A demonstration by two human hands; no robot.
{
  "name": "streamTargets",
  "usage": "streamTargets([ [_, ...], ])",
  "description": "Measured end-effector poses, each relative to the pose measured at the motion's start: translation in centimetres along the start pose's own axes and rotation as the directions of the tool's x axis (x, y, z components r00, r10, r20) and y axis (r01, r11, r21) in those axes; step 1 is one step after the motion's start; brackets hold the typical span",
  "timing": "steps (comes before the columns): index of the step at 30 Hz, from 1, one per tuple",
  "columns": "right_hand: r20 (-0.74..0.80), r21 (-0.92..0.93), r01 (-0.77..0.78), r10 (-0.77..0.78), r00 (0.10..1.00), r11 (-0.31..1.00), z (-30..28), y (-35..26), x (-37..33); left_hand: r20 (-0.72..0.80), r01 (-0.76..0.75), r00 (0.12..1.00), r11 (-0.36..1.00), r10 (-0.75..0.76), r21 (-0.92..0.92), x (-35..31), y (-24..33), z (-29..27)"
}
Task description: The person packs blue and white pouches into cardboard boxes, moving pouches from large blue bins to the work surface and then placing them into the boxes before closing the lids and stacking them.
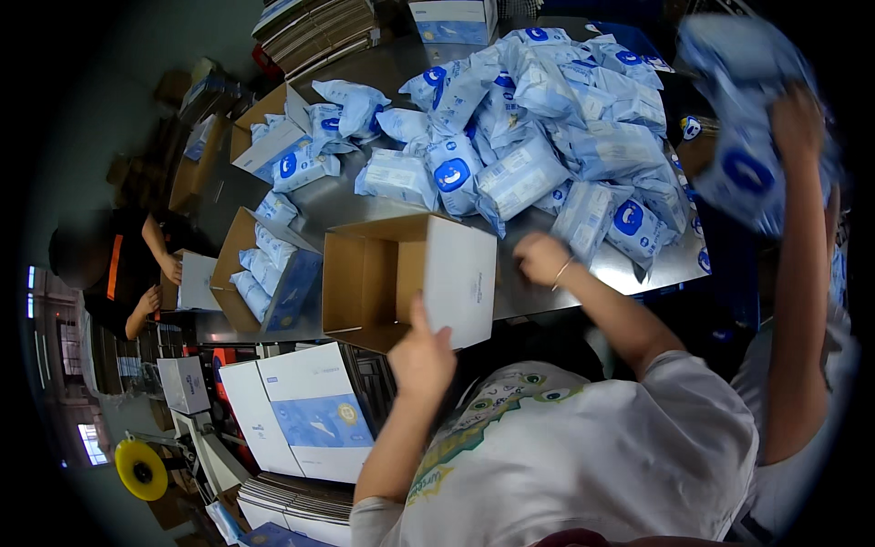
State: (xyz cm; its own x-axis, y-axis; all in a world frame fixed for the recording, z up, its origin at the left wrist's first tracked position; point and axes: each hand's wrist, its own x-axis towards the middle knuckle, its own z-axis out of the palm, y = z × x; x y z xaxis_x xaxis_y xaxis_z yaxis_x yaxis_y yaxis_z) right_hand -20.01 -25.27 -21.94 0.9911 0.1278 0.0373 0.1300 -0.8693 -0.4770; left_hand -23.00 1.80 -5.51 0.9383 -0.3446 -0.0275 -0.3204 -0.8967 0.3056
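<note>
An upright cardboard box [365, 283], brown inside with a white outer flap [462, 281], stands at the near edge of the metal table. My left hand [422, 356] grips its near edge, index finger extended and thumb against the white flap. No pack shows in the visible part of this box. To its right, my right hand [544, 261] is slightly blurred, fingers curled, with nothing visible in them. Just beyond that hand lies a large heap of light-blue and white plastic packs [519, 178] with dark-blue printed patches.
Left, another box [235, 278] holds several packs; one farther back [264, 141] holds more. A person in black [128, 264] handles a box at far left. At right, another person's hand [797, 123] holds blurred packs [743, 128]. Flattened cartons [314, 41] are stacked behind.
</note>
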Motion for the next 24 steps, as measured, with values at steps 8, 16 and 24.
streamTargets([
  [8,-0.069,-0.712,0.122,-0.241,0.968,0.692,-7.2,3.7,8.9,0.249,-0.092,0.967,0.981,0.047,0.171,1.4,2.4,6.5],
  [16,0.068,0.610,-0.064,0.028,0.997,0.790,-15.7,-5.3,6.9,0.159,-0.024,0.987,0.998,0.013,0.066,0.6,1.0,8.3],
  [24,0.840,0.508,-0.860,-0.244,0.484,0.043,-8.1,-15.1,12.0,0.017,-0.031,0.999,0.969,0.037,-0.243,-0.3,0.6,11.7],
])
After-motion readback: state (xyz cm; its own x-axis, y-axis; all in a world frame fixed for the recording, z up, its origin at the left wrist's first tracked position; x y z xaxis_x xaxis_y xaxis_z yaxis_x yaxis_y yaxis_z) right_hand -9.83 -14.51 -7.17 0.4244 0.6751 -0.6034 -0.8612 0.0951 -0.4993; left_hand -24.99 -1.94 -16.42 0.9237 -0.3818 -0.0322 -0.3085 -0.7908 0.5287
